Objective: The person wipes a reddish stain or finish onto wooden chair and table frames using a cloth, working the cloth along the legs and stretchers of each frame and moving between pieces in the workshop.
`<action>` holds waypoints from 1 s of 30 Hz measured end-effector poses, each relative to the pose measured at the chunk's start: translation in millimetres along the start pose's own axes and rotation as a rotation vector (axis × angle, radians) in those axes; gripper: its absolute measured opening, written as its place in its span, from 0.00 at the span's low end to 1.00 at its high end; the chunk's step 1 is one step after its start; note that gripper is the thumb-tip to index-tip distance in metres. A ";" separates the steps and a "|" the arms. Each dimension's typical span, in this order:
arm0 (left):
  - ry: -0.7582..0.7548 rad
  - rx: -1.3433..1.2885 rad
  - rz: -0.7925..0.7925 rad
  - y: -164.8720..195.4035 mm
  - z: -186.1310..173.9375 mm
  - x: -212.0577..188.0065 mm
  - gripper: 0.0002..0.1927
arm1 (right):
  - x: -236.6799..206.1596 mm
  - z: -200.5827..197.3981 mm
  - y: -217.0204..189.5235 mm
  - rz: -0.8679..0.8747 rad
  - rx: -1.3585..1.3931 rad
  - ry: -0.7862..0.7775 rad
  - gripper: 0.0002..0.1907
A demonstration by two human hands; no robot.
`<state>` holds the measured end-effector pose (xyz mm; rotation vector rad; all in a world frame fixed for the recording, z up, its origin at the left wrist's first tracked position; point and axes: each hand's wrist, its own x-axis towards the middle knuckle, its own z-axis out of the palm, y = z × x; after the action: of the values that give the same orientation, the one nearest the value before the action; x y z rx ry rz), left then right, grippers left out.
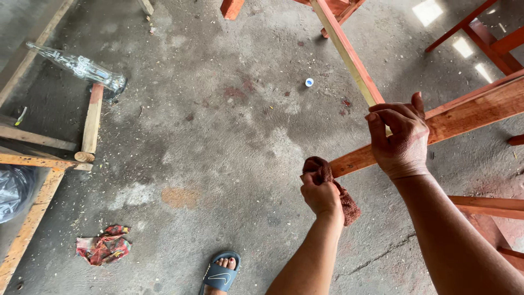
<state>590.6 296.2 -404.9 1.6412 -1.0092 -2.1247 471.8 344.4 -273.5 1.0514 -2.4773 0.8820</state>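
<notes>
A person's left hand (322, 194) is closed around a reddish-brown stained rag (334, 186), pressing it against the end of a red-stained wooden rail (464, 117) that slants up to the right and runs out of the picture. The right hand (401, 139) grips that same rail from above, fingers (382, 117) curled over its top edge; the thumb side is partly hidden behind the wood. A second, paler-faced wooden bar (346, 52) passes behind the right hand and climbs toward the top edge, where its far end is cut off. More red-stained frame pieces (486, 205) show only in part at the right edge.

On the concrete floor (218, 136) lie a crumpled red patterned cloth (103, 246), a small white-and-blue cap (309, 82) and a clear glass bottle (76, 66) on its side. A foot in a blue-grey slide sandal (221, 273) is cropped by the lower edge. Unstained timber frames (33, 158) and a black plastic bag (13, 191) sit at the left, largely out of view.
</notes>
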 end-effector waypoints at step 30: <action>-0.134 -0.188 0.087 40.1 31.5 -42.6 0.18 | 2.3 -7.0 -1.8 0.026 0.033 -0.016 0.06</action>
<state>567.2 303.9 -343.1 1.3595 -0.8708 -2.2202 471.8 346.7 -266.3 1.0427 -2.5034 0.9283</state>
